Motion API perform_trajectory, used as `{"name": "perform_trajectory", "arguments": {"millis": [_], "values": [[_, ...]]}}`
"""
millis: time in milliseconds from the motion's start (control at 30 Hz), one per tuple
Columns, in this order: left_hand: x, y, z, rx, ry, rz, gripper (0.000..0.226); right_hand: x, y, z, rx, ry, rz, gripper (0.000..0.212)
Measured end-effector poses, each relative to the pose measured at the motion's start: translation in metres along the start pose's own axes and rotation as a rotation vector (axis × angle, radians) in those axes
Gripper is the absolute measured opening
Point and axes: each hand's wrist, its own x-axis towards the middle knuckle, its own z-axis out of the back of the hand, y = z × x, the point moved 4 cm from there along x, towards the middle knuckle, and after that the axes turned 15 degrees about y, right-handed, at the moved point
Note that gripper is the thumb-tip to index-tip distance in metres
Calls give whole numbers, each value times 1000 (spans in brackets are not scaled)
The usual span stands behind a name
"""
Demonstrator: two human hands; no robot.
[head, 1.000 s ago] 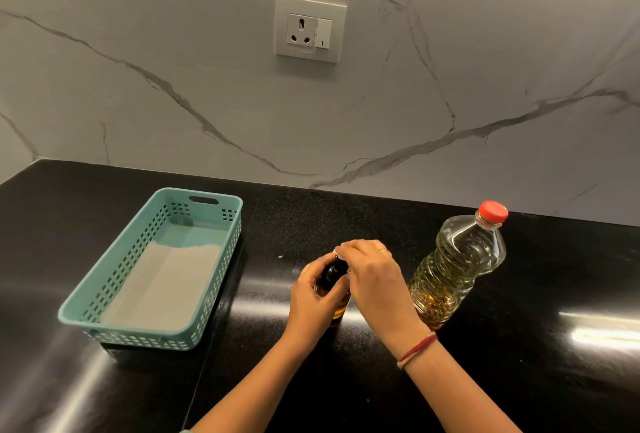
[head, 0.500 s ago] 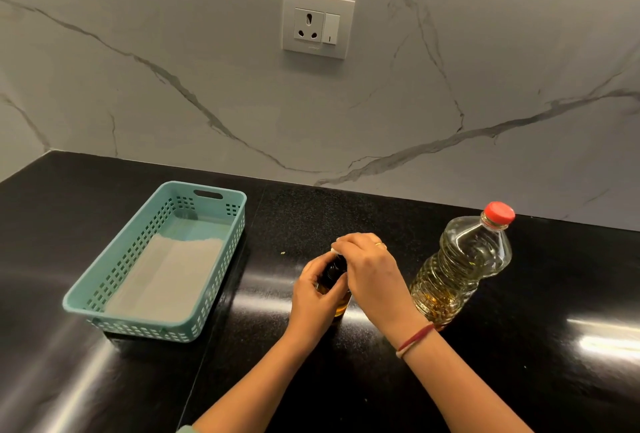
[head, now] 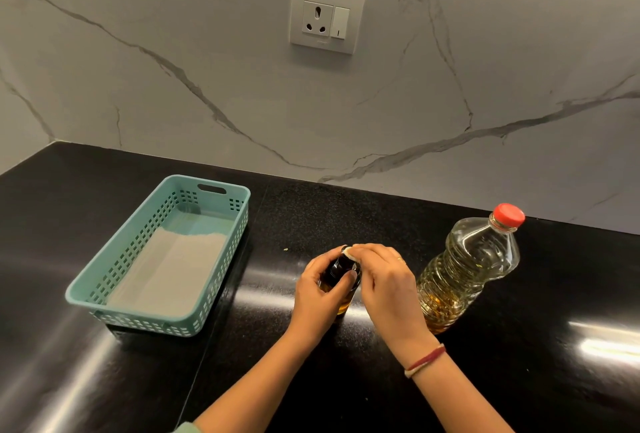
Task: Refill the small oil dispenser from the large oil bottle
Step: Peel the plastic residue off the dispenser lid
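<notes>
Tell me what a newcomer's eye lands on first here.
Dead centre on the black counter, the left-hand grip holds the small oil dispenser, a dark bottle, while the right-hand grip pinches its top. Just right of them stands the large oil bottle, clear, with its red cap on. A teal basket sits apart on the left, and a white socket is on the marble wall above.

Basket left, dispenser apparently centre, bottle right — on counter.
</notes>
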Motion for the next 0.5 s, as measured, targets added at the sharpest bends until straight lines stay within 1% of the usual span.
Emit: {"name": "perform_trajectory", "arguments": {"millis": [133, 200, 267, 333, 433, 467, 500], "values": [[0, -1, -1, -24, -13, 19, 40, 15, -4, 2, 41, 35, 3, 27], [0, 0, -1, -38, -16, 26, 43, 21, -5, 0, 38, 71, 18, 26], [1, 2, -1, -51, -11, 33, 48, 26, -9, -1, 97, 98, 24, 25], [1, 2, -1, -55, -3, 33, 49, 29, -21, -1, 304, 108, -63, 23], [-1, -2, -1, -61, 22, 33, 51, 21, -41, -5, 864, 31, -315, 24], [-2, -4, -1, -67, 29, 37, 52, 15, -44, -8, 1001, -3, -376, 24], [-2, -5, -2, -73, 29, 43, 53, 10, -46, -10, 1077, -28, -413, 23]]}}
